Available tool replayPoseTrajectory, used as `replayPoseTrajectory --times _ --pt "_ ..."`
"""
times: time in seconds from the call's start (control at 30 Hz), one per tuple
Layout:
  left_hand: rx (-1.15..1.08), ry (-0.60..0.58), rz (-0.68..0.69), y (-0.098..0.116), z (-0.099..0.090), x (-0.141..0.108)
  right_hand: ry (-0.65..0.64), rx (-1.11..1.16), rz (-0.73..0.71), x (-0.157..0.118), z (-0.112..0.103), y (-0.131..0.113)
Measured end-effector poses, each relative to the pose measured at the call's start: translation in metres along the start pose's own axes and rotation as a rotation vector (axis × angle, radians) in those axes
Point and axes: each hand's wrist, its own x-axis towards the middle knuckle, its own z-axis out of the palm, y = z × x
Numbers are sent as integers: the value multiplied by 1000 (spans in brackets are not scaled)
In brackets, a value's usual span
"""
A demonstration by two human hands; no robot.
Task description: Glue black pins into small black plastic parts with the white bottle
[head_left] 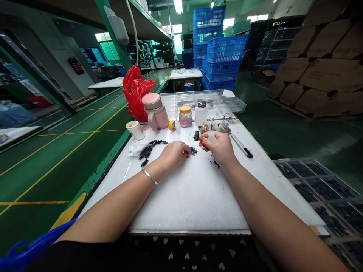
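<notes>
My right hand [217,146] pinches a small black plastic part [196,136] between thumb and fingers, raised above the white tabletop. Beside a small pile of tiny dark pieces [193,151], my left hand [177,149] has its fingers curled down with the tips together. Whether a piece is between those tips is too small to make out. Several black plastic parts [146,152] lie to the left, near a crumpled white bag [137,148]. Thin black scraps [215,164] lie below my right hand.
Along the back stand a pink mug [159,113], a yellow-lidded jar [185,116], a white pump bottle [201,114] and a clear divided tray [238,105]. A utility knife [242,146] lies at right. Trays of black parts [320,189] sit lower right; a green conveyor [93,139] runs left.
</notes>
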Motion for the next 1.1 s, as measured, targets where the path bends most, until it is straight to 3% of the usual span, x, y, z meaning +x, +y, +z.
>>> replayPoseTrajectory --times 0.7,0.77,0.93,1.0,1.1 --pt "-45 -101 -31 3 -20 -26 -90 -48 0 -9 4 -4" --pt "-227 -50 -82 5 -22 -30 -114 -23 9 -11 6 -4" --pt "-1048 126 -171 15 -25 -38 -192 14 -14 -20 18 -1" --pt "-1192 179 -177 20 -26 -39 -190 -31 -46 -24 22 0" --pt "-1238 223 -172 24 -28 -41 -157 -184 -121 -29 26 -1"
